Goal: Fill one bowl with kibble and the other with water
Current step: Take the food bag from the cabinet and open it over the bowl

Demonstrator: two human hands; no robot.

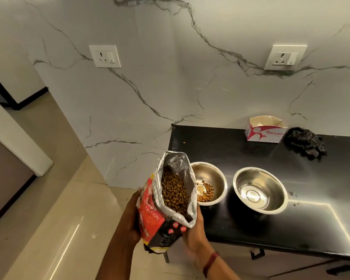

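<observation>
An open red and black kibble bag [156, 217] with a silver lining is tilted toward the counter, brown kibble showing inside. My left hand [132, 217] grips its left side and my right hand [194, 229] holds its right side from below. Just behind the bag's mouth stands the left steel bowl [214, 174], with a small heap of kibble and a pale round piece at its bottom. The right steel bowl [260, 188] stands beside it, apart, with no kibble in it; whether it holds water is unclear.
Both bowls stand on a glossy black counter [251, 225] against a marble wall. At the back lie a white and red cardboard box [265, 132] and a dark crumpled cloth [305, 143]. One stray kibble [183, 142] lies near the counter's far left. Tiled floor spreads to the left.
</observation>
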